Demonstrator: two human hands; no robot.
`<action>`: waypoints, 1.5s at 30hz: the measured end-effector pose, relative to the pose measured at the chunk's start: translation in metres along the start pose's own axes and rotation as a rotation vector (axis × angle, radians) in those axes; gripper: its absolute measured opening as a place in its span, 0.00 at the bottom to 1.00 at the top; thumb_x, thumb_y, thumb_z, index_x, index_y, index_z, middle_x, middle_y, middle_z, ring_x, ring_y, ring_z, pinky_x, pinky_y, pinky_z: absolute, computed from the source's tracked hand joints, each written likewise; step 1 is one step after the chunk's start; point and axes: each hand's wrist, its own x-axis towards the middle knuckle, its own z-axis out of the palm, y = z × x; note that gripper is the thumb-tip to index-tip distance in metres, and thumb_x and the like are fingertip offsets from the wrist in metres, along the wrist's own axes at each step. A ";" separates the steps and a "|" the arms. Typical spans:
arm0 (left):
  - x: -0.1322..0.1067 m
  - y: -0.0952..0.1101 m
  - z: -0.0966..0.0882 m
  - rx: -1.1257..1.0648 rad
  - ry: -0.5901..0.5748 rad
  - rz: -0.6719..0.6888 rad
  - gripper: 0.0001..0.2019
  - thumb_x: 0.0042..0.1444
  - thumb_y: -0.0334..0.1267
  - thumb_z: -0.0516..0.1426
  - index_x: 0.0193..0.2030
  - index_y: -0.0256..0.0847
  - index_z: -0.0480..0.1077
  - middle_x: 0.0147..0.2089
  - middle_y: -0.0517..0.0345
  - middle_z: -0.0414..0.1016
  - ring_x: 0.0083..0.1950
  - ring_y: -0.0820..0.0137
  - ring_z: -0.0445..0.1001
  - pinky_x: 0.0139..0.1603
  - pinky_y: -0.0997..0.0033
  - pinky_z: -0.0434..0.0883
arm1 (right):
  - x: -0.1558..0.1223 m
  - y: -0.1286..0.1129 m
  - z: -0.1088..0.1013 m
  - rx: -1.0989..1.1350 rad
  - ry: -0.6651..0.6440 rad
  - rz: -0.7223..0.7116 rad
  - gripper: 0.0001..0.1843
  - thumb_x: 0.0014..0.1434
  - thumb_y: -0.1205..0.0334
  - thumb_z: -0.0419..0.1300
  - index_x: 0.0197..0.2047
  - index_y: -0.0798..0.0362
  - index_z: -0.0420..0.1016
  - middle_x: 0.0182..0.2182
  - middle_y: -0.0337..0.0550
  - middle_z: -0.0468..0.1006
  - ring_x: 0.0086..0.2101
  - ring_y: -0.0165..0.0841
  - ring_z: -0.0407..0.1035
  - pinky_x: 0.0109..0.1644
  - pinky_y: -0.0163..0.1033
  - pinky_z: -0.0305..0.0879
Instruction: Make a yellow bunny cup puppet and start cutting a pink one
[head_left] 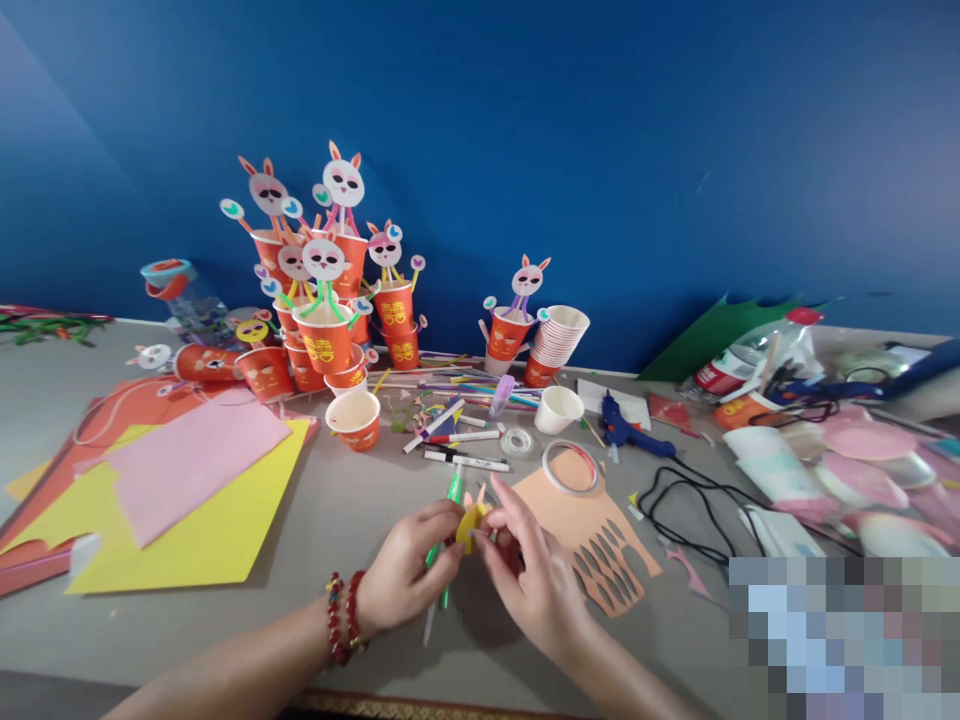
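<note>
My left hand (405,568) pinched yellow paper piece (468,527) at fingertips; my right hand (536,585) met its right edge, grip too hidden to tell. Peach ears (481,495), long axis pointed away from me.

Over the grey surface (315,520), the left hand (409,565) pinched a yellow piece (467,532) with peach ears (469,501), whose edge the right hand (536,580) touched. Red cups (322,340) topped with rabbit faces (324,258) stood stacked behind; a peach sheet (544,497) with cut-outs lay beside the right hand, a blue glue gun (634,435) beyond.
</note>
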 end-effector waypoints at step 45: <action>-0.001 -0.006 -0.004 -0.111 -0.082 0.059 0.19 0.70 0.44 0.42 0.35 0.39 0.67 0.33 0.51 0.70 0.36 0.64 0.68 0.40 0.67 0.67 | 0.002 -0.005 -0.006 -0.063 -0.073 -0.010 0.31 0.69 0.65 0.55 0.71 0.47 0.53 0.39 0.47 0.81 0.34 0.38 0.78 0.39 0.40 0.76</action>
